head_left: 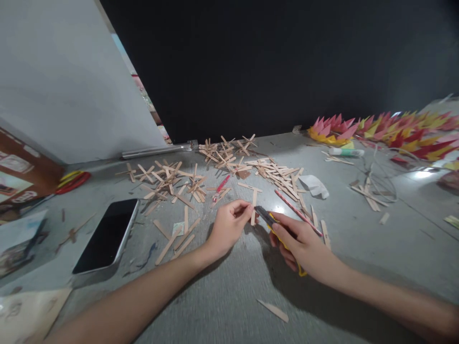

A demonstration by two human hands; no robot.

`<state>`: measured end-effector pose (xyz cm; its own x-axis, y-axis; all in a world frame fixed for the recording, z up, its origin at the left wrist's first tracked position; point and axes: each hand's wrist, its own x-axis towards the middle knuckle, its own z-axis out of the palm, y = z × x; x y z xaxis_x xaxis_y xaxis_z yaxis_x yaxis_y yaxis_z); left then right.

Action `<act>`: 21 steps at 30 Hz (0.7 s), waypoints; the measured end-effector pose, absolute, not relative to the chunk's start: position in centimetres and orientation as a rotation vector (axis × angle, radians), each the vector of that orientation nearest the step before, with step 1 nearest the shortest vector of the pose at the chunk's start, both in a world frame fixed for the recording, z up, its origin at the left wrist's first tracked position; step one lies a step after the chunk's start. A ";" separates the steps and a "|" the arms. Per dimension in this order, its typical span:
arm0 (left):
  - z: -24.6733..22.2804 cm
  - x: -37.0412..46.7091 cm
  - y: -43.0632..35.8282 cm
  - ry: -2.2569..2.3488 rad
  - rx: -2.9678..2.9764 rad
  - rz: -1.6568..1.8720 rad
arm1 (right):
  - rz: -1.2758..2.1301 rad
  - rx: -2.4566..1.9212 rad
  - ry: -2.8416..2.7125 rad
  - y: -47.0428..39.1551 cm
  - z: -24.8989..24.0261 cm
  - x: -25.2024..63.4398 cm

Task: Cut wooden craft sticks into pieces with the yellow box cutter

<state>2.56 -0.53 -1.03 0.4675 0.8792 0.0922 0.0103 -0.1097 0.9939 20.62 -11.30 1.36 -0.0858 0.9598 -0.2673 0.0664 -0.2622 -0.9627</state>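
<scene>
Between its thumb and fingers, my left hand (230,224) pinches a wooden craft stick (254,200) that stands nearly upright in view. My right hand (299,241) is wrapped round a yellow utility knife (266,216), whose dark front end meets or nearly touches the stick beside my left fingertips. Whether the blade is cutting in cannot be made out. Beyond the hands lies a heap of loose craft sticks (276,174). A red patterned pencil (297,211) rests just past my right hand. A cut, pointed stick piece (273,310) lies nearer to me.
Stick crosses (165,179) are piled at the back left. A phone (107,236) lies on the left. Pink and yellow folded-paper pieces (332,129), a glue stick (346,152) and crumpled white paper (314,185) are at the right. A black panel (272,67) stands behind.
</scene>
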 end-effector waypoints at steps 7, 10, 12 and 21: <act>-0.8 2.6 -0.4 0.823 1.493 0.881 | 1.569 -1.339 -1.036 -11.0 1.0 20.8; -0.7 2.6 -0.5 0.823 1.498 0.873 | 1.536 -1.347 -1.063 -10.9 1.0 20.8; -0.7 2.7 -0.6 0.819 1.482 0.872 | 1.504 -1.361 -1.093 -10.9 1.1 20.7; -1.1 2.8 -1.0 0.811 1.466 0.821 | 1.419 -1.396 -1.141 -10.8 1.4 20.6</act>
